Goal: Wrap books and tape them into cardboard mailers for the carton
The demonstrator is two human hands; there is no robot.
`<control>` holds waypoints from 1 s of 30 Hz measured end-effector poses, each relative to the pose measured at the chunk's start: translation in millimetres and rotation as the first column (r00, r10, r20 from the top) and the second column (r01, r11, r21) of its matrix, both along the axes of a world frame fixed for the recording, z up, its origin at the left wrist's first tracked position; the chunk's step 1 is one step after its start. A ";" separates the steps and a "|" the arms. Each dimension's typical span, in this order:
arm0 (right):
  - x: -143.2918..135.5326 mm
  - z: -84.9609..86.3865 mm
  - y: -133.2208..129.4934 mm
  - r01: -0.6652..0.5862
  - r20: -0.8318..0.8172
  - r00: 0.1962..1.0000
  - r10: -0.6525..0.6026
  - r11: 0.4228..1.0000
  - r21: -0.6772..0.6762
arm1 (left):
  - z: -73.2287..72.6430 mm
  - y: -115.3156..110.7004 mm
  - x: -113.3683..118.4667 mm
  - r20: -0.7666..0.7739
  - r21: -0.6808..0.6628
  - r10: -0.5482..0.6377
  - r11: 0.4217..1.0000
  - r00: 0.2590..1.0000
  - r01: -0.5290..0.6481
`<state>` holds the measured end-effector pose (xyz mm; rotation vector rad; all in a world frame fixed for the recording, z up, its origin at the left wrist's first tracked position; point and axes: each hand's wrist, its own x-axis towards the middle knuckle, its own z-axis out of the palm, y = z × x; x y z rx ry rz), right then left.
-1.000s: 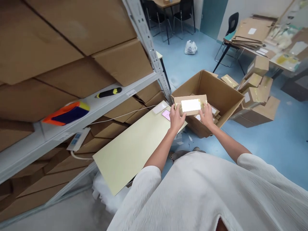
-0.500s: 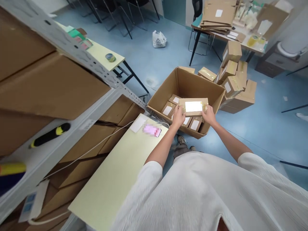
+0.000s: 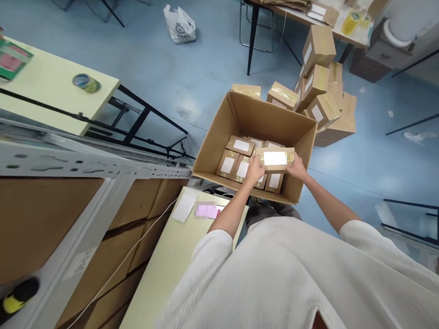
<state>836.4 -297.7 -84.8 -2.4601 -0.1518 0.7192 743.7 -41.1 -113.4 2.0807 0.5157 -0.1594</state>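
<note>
Between my two hands is a small cardboard box (image 3: 275,158) with a white label on top and clear tape at its ends. My left hand (image 3: 254,171) grips its left end and my right hand (image 3: 297,166) its right end. They hold it over a large open carton (image 3: 219,123). Inside that carton, several small labelled boxes (image 3: 227,164) lie side by side in rows. The held box and my hands cover part of them.
A pale table (image 3: 154,274) with a phone (image 3: 207,210) and a white sheet (image 3: 184,205) stands at my left, beside a metal shelf (image 3: 85,164) of cartons. Beyond the large carton, small taped boxes (image 3: 318,45) are stacked. A plastic bag (image 3: 180,25) lies on the floor.
My view has tilted down and turned, so more of the large carton's inside shows. Both hands keep hold of the small box above the carton.
</note>
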 end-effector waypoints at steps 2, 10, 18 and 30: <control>7.8 -7.9 1.7 -0.010 -0.047 0.999 0.011 1.000 0.026 | -6.1 7.0 7.2 -0.024 -0.001 0.016 1.000 1.000 -0.016; 59.3 -64.0 21.8 -0.057 -0.214 0.975 0.062 0.998 0.031 | -39.0 24.7 41.4 -0.037 0.024 0.060 0.998 0.998 -0.059; 96.5 -157.8 52.3 -0.235 -0.270 0.936 0.226 0.972 0.000 | -118.8 49.8 82.7 -0.065 0.088 0.095 0.992 0.993 -0.089; 107.5 -215.1 76.9 -0.398 -0.208 0.906 0.369 0.910 -0.115 | -175.4 81.2 85.0 -0.090 -0.014 0.095 0.995 0.991 -0.097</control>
